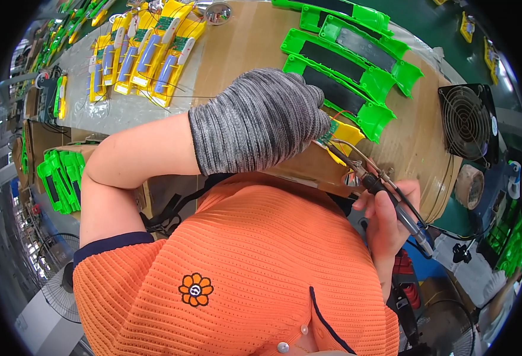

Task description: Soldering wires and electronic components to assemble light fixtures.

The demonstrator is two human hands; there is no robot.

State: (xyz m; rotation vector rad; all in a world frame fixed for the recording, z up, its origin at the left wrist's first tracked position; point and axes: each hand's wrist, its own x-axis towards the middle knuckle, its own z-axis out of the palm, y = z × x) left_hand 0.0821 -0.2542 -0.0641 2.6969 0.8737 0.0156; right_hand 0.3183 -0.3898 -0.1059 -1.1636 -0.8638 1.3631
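My left hand (261, 121), in a grey-and-black knit glove, is closed with its fingers curled over the edge of a yellow plastic casing (348, 132). A small green circuit board (330, 129) shows at the fingertips, with a thin red wire looping above it; the glove hides the rest. In my bare right hand (388, 213) is a soldering iron (396, 206), gripped like a pen. Its tip reaches the board from the lower right, and a thin metal tube and a cable run along it.
Several curved green plastic housings (338, 70) lie beyond my hands. At the back left are several yellow casings (142, 56) with blue cells and wires. A black fan (467, 121) stands on the right, near a tape roll (469, 185). A round metal dish (217, 13) sits at the back.
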